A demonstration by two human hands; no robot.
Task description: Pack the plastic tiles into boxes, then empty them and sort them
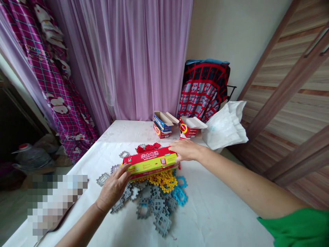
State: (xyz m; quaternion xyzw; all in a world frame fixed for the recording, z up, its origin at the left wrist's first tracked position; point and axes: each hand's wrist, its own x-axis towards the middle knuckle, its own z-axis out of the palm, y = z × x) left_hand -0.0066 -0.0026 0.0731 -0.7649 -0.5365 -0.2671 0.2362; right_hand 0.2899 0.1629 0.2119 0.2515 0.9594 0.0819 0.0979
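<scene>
Between my two hands is a long red and yellow-green battery box point(151, 160), printed "Super Heavy Duty". My left hand point(114, 187) grips its left end, and my right hand point(187, 150) holds the right end. The box is above a pile of interlocking plastic tiles on the table. Yellow tiles point(164, 181) show just under it, grey tiles point(156, 202) spread toward me, blue tiles point(180, 193) lie to the right, and red tiles point(149, 148) are behind. The box hides the middle of the pile.
A blue open carton point(162, 122) sits on a red one at the white table's point(221, 206) back edge. Beside them is another red open carton point(189, 128). A white bag point(224, 127) is at the back right. Purple curtains point(144, 61) hang behind; a pixelated object point(59, 206) lies left.
</scene>
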